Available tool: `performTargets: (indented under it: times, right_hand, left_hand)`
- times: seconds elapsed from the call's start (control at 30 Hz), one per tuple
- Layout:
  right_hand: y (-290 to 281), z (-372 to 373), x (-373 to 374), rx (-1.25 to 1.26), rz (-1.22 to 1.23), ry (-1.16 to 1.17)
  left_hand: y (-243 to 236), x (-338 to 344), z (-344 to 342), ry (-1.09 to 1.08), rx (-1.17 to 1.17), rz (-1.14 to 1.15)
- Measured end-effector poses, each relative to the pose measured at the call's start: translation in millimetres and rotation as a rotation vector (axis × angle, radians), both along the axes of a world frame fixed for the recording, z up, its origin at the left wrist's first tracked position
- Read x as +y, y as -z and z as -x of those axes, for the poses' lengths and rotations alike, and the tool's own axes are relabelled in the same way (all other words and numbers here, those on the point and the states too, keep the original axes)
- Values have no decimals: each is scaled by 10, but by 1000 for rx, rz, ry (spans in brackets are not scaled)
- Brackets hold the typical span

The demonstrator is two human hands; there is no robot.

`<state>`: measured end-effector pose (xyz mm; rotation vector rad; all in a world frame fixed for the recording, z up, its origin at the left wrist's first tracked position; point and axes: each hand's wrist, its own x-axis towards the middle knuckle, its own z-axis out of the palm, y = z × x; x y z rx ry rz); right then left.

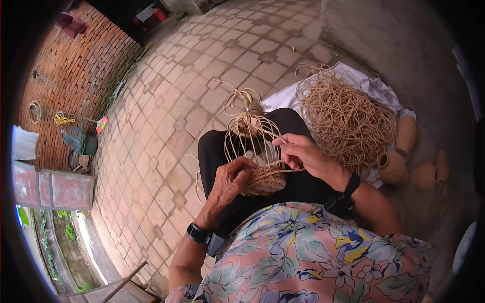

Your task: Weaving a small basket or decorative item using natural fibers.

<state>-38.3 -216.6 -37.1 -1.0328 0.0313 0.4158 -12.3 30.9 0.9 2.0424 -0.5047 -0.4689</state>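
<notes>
A partly woven straw basket rests on my lap, with long bare ribs arching up from it. My left hand is closed on the left side of the woven band. On the basket's right, my right hand pinches a pale strand near the ribs, its fingers partly curled. Another strand runs across the top of the weave beneath that hand. Loose loops of straw stand above the ribs between my knees.
A large heap of straw cord lies on a white sheet at right, beside several finished woven vessels. At left are a brick wall, a bucket and a metal panel. Paving surrounds me.
</notes>
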Motion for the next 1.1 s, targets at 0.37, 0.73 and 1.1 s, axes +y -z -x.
performTargets:
  times: [0.37, 0.73, 1.1]
  right_hand:
    - [263, 48, -386, 111, 94, 101]
    - [213, -639, 147, -197, 627, 71]
    - [-39, -727, 378, -748, 1092, 277]
  left_hand:
    - [-122, -482, -52, 160, -630, -254]
    - [-89, -619, -96, 116, -522, -562]
    - [130, -157, -85, -169, 25, 54]
